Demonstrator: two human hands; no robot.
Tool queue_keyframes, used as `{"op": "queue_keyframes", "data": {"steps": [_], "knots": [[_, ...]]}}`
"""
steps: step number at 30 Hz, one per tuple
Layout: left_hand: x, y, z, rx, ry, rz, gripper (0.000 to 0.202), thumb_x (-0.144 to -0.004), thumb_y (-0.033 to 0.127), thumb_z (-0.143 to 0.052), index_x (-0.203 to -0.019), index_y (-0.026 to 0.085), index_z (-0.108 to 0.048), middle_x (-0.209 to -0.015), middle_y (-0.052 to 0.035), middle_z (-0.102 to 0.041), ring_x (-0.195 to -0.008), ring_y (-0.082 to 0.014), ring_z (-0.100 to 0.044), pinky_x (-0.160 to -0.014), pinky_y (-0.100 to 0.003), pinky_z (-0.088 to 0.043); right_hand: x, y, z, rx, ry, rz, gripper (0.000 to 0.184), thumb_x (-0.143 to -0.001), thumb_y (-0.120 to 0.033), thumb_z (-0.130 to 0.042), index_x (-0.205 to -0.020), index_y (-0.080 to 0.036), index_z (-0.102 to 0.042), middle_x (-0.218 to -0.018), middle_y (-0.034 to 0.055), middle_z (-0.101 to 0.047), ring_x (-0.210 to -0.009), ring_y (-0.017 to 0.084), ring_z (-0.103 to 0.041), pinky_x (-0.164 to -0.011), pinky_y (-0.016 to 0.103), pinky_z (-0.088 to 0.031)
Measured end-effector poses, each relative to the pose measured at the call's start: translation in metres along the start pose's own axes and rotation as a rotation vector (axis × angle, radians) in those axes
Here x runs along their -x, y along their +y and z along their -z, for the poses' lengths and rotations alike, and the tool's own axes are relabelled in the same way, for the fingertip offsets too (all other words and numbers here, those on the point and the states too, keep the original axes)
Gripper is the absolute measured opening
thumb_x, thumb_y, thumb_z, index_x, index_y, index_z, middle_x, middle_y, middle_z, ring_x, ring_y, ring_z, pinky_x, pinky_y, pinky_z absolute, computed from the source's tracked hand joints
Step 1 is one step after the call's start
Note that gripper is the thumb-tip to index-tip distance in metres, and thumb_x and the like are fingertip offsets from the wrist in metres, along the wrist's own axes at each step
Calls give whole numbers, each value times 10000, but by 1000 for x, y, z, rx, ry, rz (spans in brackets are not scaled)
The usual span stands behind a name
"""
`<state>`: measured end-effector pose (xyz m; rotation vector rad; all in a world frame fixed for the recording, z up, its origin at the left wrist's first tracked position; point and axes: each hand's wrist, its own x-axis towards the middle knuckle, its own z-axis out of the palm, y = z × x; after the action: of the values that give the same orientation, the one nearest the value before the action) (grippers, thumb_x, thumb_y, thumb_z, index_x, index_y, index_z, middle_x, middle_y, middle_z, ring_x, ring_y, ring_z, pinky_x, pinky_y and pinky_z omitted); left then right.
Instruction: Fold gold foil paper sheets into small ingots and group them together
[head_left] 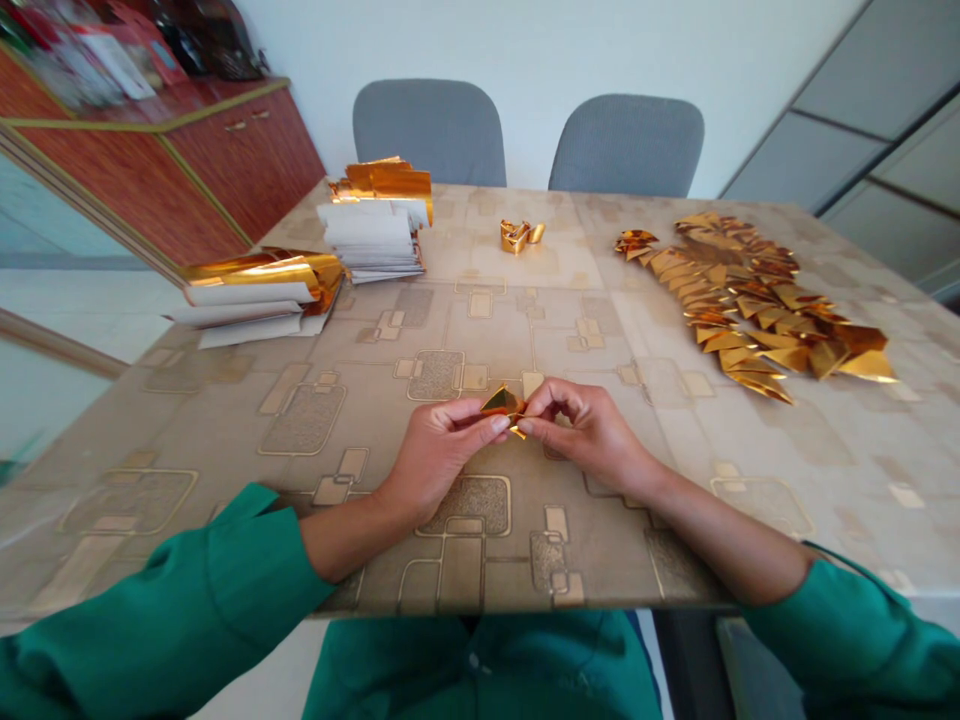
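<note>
Between my two hands, just above the table, is a small piece of folded gold foil paper (pixel 501 401). My left hand (pixel 454 440) pinches its left side between thumb and fingers. At its right edge, my right hand (pixel 581 425) grips a corner with thumb and forefinger. A pointed, shiny face of the paper shows upward between the hands; the fingers hide its lower part. Farther back on the table sits a small folded gold paper shape (pixel 516 236). To the right lie long rows of folded gold paper pieces (pixel 750 290), tucked closely together.
Two stacks of gold-and-white paper sheets, a nearer one (pixel 259 300) and a farther one (pixel 375 235), lie at the left. The table (pixel 360 550) has a patterned cover. Two grey chairs (pixel 427 130) stand behind it, beside a reddish wooden cabinet (pixel 240 160).
</note>
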<state>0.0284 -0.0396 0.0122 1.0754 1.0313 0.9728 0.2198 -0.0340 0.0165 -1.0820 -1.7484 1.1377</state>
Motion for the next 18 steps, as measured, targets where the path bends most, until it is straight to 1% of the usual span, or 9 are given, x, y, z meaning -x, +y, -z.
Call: {"op": "queue_keyframes", "data": {"steps": [3,7,11,14,18], "knots": [[0,0,0,-6,-8,12,186,-708,274,-790,-845,151,-771,-816,-37,-738,-738,-147,-632,-687,-249,-483,0,1,-1,14,8,17,182,-844,-289,-681,-732,-178,-591,-662,-20,-587,-583,95,-478,-538,246,-363],[0,1,-2,39,25,10,171,-672,246,-810,-806,154,-757,-801,-18,-727,-724,-133,-619,-701,-241,-479,-1,2,-3,-11,26,28,159,-819,-264,-699,-769,-188,-569,-683,-29,-573,-600,97,-487,-554,252,-368],[-1,1,-3,70,48,22,226,-632,230,-834,-826,149,-750,-796,-15,-721,-720,-126,-618,-716,-244,-483,-3,0,-6,-120,47,3,241,-777,-247,-728,-810,-210,-492,-696,-50,-542,-615,96,-493,-570,251,-380],[-1,1,-2,69,30,32,236,-630,226,-834,-834,143,-749,-782,-14,-716,-715,-122,-614,-708,-239,-478,-4,-1,-6,-205,-1,-41,268,-781,-302,-735,-842,-214,-489,-696,-52,-540,-604,93,-489,-558,246,-377],[-2,3,-2,50,18,29,194,-650,232,-820,-806,145,-743,-732,0,-693,-675,-111,-595,-663,-225,-461,-4,-1,-2,-286,-55,-104,336,-759,-397,-758,-890,-212,-511,-753,-31,-569,-623,94,-508,-559,242,-389]]}}
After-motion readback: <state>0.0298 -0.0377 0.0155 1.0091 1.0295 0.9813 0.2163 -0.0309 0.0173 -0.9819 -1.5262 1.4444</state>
